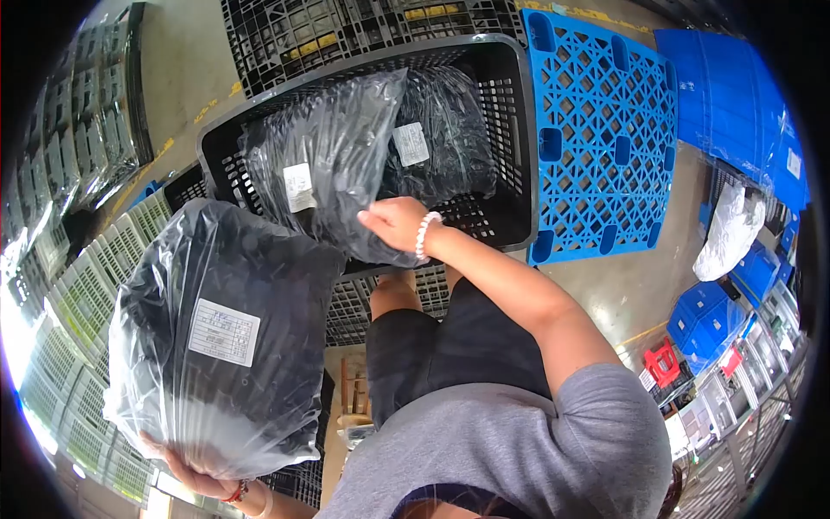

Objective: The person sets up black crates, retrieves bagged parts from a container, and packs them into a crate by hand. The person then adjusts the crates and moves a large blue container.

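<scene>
A large clear plastic bag of black parts [272, 285] with a white printed label rests on my left hand [194, 474], whose fingers curl round its lower end. My right hand [398, 227] is closed at the near edge of a second clear bag [346, 156], its thumb and fingers pinching the plastic. That bag lies in a black plastic crate [519, 195] and bears a small white label. Beside it in the crate, to the right, is another bag with dark contents [450, 121], also labelled. The large bag hides the crate's near left corner.
Black pallets [303, 39] stand behind the crate, and a blue pallet [605, 130] leans to its right. Grey-green crates [95, 294] are stacked at left. Blue containers [705, 320] and a red crate [661, 368] sit farther right.
</scene>
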Action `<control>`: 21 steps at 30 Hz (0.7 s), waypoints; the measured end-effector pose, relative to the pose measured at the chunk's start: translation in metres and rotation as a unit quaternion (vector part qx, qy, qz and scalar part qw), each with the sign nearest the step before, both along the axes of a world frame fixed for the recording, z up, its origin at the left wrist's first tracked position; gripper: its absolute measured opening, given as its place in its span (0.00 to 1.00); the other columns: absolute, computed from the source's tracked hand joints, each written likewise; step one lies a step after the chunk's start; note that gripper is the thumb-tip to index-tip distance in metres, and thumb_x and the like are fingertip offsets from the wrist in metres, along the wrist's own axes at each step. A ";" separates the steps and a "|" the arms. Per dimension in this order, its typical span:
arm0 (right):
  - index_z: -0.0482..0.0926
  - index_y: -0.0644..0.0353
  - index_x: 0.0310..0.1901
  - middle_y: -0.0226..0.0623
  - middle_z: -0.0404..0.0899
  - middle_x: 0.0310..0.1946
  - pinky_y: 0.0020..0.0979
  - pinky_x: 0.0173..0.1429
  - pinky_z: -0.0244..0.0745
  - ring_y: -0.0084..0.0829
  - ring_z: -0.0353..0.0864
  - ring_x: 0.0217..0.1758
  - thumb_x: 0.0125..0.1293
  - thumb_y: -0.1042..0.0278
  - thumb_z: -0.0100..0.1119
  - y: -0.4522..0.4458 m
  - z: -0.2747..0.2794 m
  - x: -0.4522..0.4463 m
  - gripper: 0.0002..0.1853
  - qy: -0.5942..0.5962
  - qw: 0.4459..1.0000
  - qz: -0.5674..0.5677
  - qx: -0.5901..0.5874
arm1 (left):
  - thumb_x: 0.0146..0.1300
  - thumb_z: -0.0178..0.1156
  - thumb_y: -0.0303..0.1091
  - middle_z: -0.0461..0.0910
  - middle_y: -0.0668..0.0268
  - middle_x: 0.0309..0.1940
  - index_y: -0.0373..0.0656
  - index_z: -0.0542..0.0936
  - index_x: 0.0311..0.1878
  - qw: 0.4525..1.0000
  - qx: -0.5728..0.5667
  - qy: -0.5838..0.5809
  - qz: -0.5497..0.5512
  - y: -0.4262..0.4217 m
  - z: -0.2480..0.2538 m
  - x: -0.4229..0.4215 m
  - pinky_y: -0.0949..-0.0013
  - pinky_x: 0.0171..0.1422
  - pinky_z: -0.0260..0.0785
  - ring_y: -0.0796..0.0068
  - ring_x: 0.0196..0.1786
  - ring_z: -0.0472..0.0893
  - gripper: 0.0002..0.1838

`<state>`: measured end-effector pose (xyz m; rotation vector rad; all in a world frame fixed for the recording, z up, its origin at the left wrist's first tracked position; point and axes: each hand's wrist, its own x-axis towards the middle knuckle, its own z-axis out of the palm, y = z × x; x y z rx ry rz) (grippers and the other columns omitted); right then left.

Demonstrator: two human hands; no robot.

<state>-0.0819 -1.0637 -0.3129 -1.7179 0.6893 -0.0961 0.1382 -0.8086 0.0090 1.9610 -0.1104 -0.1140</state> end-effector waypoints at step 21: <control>0.74 0.60 0.23 0.47 0.76 0.21 0.43 0.35 0.72 0.47 0.77 0.27 0.60 0.60 0.45 0.097 0.078 0.181 0.14 -0.115 0.991 0.053 -0.030 | 0.62 0.47 0.32 0.65 0.56 0.59 0.42 0.60 0.64 0.943 -0.212 0.250 -0.059 0.130 0.062 -0.074 0.61 0.62 0.60 0.66 0.58 0.69 0.26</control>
